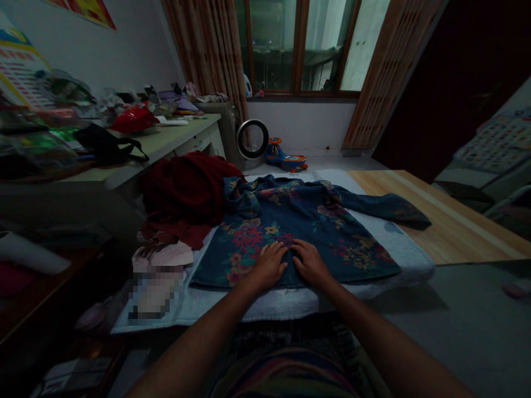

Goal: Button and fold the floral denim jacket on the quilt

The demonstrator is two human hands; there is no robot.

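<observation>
A dark teal floral long-sleeved top (298, 221) lies spread over a white cloth (274, 307) on the table, its hem toward me. One sleeve stretches out to the right; the other is bunched at the upper left. My left hand (270, 265) rests on the lower middle of the top, palm down with the fingers extended. Close beside it, my right hand (309, 264) also lies on the fabric, fingers spread and slightly bent. Neither hand grips anything that I can see.
Dark red clothing (188, 188) is heaped to the left of the top, with a pale pink garment (161, 257) below it. A bare wooden board (440, 215) extends to the right. A cluttered desk (182, 132) stands at the left; a round fan (252, 139) and a blue ride-on toy (286, 157) are behind.
</observation>
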